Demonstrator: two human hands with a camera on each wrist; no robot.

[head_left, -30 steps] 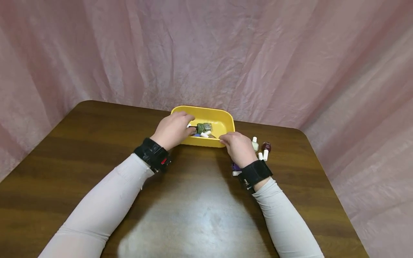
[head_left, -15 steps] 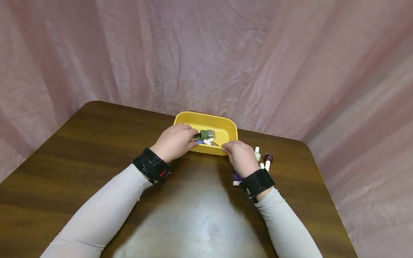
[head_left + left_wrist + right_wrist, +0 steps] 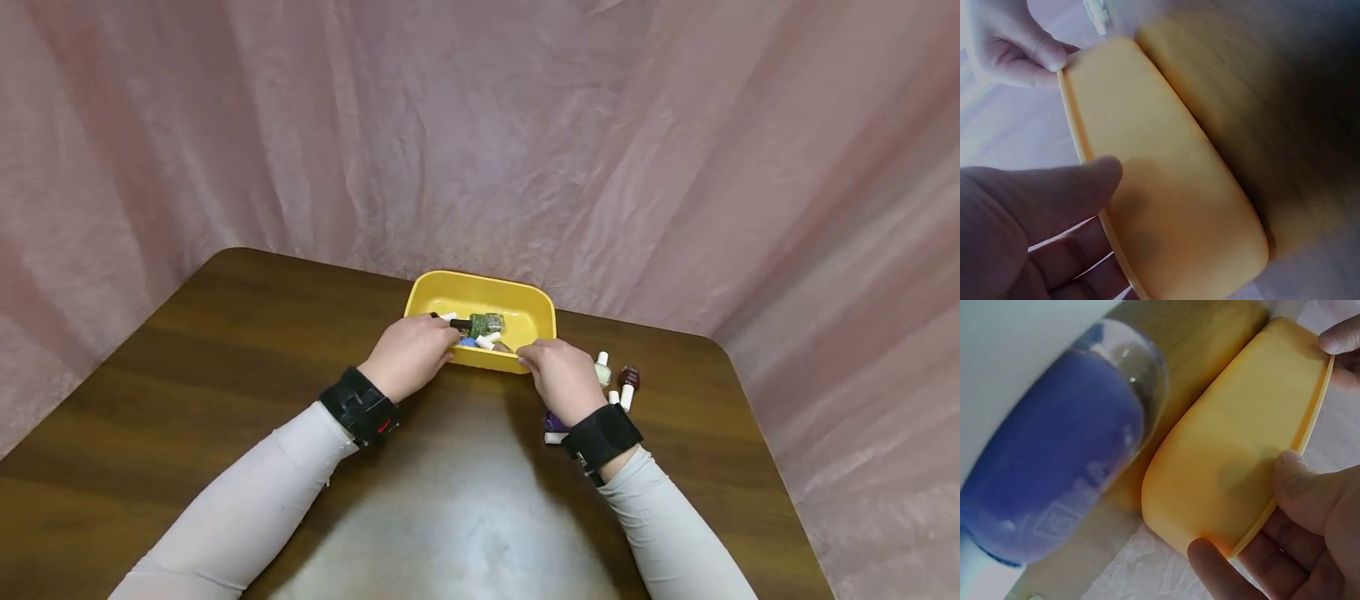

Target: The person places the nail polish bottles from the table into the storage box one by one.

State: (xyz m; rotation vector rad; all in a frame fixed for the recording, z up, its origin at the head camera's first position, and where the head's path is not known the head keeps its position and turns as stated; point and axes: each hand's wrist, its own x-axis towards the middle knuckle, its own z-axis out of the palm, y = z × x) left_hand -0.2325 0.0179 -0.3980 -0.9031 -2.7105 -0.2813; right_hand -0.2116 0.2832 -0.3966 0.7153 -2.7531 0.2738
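Yellow box (image 3: 487, 360): it was at the far side of the tabletop (image 3: 187, 375), near the pink curtain (image 3: 480, 133).
Left hand (image 3: 411, 354): it was clamped on the near rim; the left wrist view showed the thumb on the outer wall and fingers behind the rim, which the head view mostly hid.
Right hand (image 3: 561, 375): it was clamped on the same rim, near the right end; the right wrist view showed the thumb outside, one finger at the corner and other fingers behind.
Inside the box: only the head view showed this; there were one green bottle (image 3: 487, 324) with a black cap, one blue thing (image 3: 468, 342), and some white caps (image 3: 486, 342), which I could not count surely because the left hand covered a part.
Purple bottle (image 3: 1066, 456): the right wrist view showed it big and close; in the head view the right wrist hid most of it.
Outside bottles: three could be seen, namely one pale bottle (image 3: 603, 375), one dark red bottle (image 3: 630, 377) and the purple one.
Wristbands (image 3: 362, 406): there were two, both black.
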